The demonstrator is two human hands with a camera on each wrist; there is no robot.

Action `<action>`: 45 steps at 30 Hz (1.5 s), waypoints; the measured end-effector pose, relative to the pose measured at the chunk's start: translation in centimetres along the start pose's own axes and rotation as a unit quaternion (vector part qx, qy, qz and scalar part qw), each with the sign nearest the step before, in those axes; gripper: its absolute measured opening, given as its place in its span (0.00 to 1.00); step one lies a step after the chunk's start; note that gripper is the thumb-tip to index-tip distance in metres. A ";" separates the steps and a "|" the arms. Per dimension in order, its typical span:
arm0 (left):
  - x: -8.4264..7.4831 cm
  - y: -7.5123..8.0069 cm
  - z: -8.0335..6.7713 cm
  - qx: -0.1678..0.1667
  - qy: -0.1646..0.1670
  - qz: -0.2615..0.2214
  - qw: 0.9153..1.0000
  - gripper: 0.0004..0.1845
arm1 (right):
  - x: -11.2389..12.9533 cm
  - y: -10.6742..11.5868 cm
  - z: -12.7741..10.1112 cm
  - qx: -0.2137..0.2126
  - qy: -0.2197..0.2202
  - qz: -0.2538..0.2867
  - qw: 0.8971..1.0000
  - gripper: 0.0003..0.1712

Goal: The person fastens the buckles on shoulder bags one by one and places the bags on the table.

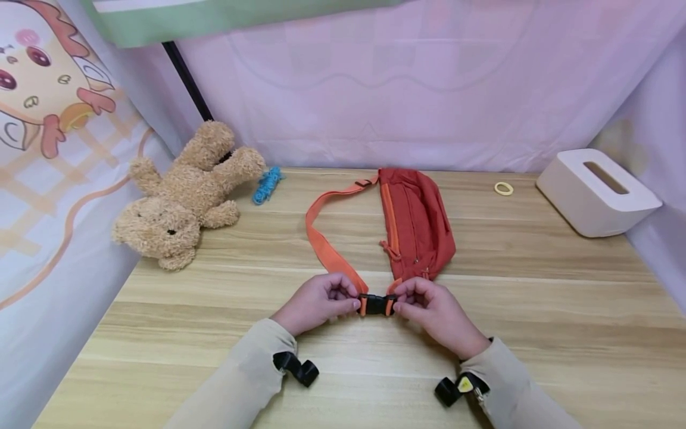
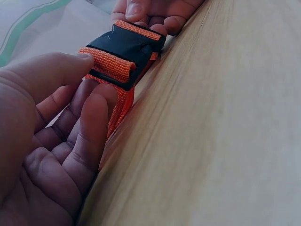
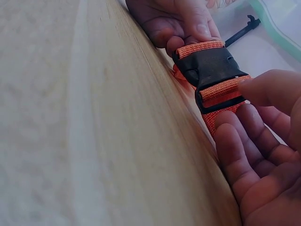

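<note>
A red waist bag [image 1: 415, 223] lies on the table, its orange strap [image 1: 327, 247] looping out to the left. The strap's black buckle [image 1: 377, 304] is near the front, its two halves joined. My left hand [image 1: 320, 302] pinches the buckle's left end between thumb and fingers. On the other end, my right hand [image 1: 435, 311] pinches in the same way. In the left wrist view, the left thumb lies on the orange webbing [image 2: 110, 66] threaded through the buckle. The right wrist view shows the right thumb on the webbing [image 3: 225, 88] at its end.
A brown teddy bear [image 1: 187, 190] lies at the back left, beside a bundle of blue cord [image 1: 267, 185]. A pale yellow ring [image 1: 503, 189] and a white tissue box [image 1: 599, 193] are at the back right. Hanging cloth [image 1: 375, 89] closes off the table's back.
</note>
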State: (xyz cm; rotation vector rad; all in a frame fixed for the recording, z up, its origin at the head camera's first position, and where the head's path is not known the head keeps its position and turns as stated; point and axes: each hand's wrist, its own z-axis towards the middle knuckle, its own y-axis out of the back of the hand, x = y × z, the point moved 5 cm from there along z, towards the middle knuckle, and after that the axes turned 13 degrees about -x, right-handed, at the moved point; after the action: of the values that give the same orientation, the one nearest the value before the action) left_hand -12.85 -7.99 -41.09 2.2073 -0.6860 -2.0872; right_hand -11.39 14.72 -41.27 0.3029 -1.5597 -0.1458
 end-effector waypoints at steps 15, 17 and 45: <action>-0.2 0.0 0.0 0.000 -0.005 0.007 1.000 0.03 | 0.0 0.1 0.0 -0.002 0.005 0.000 1.000 0.06; -0.2 0.0 -0.1 0.000 -0.005 0.009 1.000 0.03 | 0.1 0.1 0.0 -0.002 0.005 -0.004 1.000 0.06; -0.4 -0.1 0.0 0.005 -0.014 0.027 1.000 0.03 | 0.2 0.1 0.0 -0.011 -0.009 -0.031 0.999 0.06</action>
State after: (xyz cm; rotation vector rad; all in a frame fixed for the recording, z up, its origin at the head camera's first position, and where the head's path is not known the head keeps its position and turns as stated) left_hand -12.79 -7.76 -40.73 2.1417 -0.7517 -2.0982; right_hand -11.37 14.82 -41.08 0.3327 -1.5664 -0.2145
